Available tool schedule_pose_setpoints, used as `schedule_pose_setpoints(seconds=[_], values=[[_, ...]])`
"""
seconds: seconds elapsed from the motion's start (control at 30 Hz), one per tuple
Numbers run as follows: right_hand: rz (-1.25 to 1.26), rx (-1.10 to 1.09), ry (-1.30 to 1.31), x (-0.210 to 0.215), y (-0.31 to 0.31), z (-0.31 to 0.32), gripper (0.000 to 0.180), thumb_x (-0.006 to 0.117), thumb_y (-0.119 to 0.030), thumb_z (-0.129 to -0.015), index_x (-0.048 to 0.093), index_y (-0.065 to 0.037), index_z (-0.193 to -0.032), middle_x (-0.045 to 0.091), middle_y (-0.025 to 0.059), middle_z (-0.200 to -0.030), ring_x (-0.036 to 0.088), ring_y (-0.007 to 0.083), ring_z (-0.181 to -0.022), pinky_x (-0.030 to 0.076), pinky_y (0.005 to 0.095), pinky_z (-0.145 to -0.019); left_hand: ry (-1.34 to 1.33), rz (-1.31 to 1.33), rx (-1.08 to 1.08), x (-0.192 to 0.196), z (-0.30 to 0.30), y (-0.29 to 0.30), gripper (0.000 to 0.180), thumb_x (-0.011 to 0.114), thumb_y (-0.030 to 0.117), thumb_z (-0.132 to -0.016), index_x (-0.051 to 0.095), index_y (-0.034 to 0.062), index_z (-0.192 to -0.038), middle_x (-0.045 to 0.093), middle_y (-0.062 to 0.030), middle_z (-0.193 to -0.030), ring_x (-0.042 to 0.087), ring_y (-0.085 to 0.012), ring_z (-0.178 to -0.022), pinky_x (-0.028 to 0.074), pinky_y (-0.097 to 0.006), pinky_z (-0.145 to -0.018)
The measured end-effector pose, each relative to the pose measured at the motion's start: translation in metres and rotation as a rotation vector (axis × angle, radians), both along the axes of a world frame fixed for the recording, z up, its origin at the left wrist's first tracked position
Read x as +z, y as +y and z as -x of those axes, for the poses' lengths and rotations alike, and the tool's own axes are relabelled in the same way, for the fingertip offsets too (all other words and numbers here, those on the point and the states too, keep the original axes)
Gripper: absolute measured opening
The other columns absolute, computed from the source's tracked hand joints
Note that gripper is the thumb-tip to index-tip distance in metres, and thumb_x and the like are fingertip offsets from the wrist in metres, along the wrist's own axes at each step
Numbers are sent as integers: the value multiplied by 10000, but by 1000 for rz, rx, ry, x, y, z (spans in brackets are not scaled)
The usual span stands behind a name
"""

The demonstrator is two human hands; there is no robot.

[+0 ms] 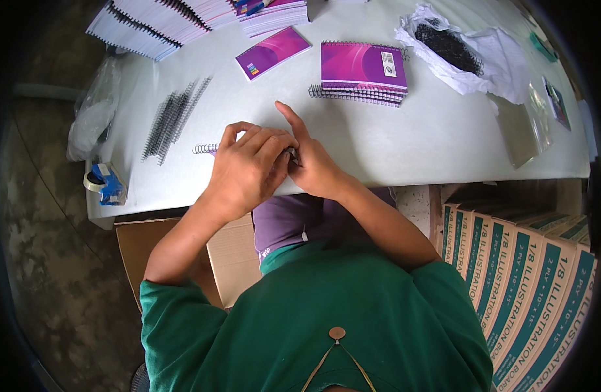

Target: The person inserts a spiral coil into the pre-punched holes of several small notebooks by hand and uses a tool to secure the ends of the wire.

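Observation:
Near the front edge of the table, my left hand (pixel 248 163) and my right hand (pixel 316 168) meet over a small notebook. Almost all of it is hidden beneath them. A dark wire coil (pixel 206 149) sticks out past my left hand, with a sliver of purple cover beside it. My left fingers are bent down over the coiled edge. The right hand closes around the other end, one digit pointing up and away. Farther off lie a stack of purple spiral notebooks (pixel 363 64) and a purple booklet (pixel 274 52) without a visible coil.
Loose wire coils (pixel 175 119) lie at left, near a blue tape dispenser (pixel 107 184). Coil-bound pads (pixel 140 29) stand at far left. White wrapping (pixel 503 59) holds dark coils at far right. Cartons (pixel 529 281) stand below right; an open cardboard box (pixel 232 261) sits under the edge.

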State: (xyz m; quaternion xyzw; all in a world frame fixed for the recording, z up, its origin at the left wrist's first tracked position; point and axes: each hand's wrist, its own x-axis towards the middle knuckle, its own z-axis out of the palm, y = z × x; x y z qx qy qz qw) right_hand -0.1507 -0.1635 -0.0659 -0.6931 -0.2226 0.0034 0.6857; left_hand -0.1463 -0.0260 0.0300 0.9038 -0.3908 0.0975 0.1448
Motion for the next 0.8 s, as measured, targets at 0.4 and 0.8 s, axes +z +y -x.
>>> schedule_pose_setpoints(seconds=[0.4, 0.8], values=[[-342, -398, -308, 61, -72, -7, 258, 570, -61, -871, 493, -18, -1114, 547, 104, -1108, 526, 154, -983, 397, 278, -909, -386, 534, 211, 36, -29, -41, 498, 823, 175, -627, 591, 57, -1051, 607, -87, -985, 567, -268, -957, 382, -383, -884], [316, -650, -203, 11, -156, -34, 517, 619, -11, -789, 487, -51, -1287, 485, 184, -1311, 453, 261, -1240, 349, 335, -1019, 49, 553, 104, -68, -83, -75, 547, 787, 203, -677, 545, 8, -1127, 587, -186, -1122, 548, -274, -1108, 427, -356, -943]])
